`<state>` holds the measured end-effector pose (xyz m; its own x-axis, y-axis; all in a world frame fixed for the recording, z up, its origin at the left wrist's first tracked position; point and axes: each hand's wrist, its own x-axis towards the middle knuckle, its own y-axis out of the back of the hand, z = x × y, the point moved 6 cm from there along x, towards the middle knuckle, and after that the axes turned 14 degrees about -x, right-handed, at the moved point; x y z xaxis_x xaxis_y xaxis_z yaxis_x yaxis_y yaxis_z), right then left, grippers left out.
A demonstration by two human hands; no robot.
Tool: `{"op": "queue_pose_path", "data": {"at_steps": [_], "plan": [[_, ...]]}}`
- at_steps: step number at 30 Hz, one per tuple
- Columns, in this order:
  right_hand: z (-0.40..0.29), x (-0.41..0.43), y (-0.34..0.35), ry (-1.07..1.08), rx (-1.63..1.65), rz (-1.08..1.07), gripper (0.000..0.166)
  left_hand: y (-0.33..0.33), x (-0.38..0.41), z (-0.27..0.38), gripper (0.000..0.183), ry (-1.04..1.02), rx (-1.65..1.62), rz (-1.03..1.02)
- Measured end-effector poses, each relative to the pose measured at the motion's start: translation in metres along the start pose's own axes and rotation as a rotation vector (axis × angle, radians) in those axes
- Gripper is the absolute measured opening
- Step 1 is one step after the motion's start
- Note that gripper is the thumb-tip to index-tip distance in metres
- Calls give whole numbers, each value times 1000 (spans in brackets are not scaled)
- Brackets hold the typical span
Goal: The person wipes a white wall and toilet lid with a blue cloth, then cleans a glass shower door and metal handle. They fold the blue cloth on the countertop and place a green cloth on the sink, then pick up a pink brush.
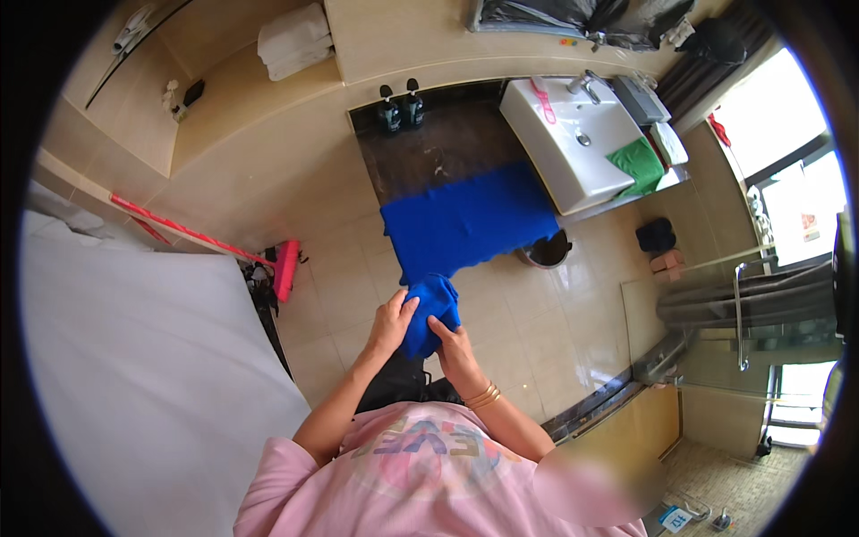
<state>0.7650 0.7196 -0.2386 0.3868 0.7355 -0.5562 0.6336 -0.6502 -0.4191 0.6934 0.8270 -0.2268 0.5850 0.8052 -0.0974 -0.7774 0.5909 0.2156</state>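
Both my hands grip a bunched blue cloth (429,322) in front of my waist. My left hand (392,325) holds its left side, with the thumb lying on top. On the other side, my right hand (458,349) pinches the cloth between thumb and fingers; bracelets circle that wrist. Past my hands, a larger blue cloth (470,218) lies spread over the front of a dark marble counter (429,151), its edge hanging over. Whether the two blue cloths join cannot be made out.
A white basin (570,141) with a faucet (584,86) holds a pink brush (543,101) and a green cloth (637,164) on its rim. Two pump bottles (401,111) stand behind. A bin (547,250) sits below; a pink broom (287,270) leans left beside a white-covered bed (147,349).
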Motion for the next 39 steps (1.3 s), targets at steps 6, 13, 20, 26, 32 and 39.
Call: {"op": "queue_pose_path", "data": {"at_steps": [6,13,20,26,32,39], "plan": [[-5,86,-14,38,-14,134,30,34,72,-41,32,218,-172,-163],[-13,174,-21,-69,-130,152,30,59,136,-75,22,405,-467,-86],[-17,302,-38,-245,-104,100,22,79,250,-123,21,254,-117,105],[-52,404,-56,-183,-214,2,35,95,353,-124,32,-35,110,362],[-75,401,-12,266,-947,157,47,63,356,-103,40,-225,472,422],[-81,326,23,560,-1792,161,55,-48,269,-118,42,-96,563,22]]}}
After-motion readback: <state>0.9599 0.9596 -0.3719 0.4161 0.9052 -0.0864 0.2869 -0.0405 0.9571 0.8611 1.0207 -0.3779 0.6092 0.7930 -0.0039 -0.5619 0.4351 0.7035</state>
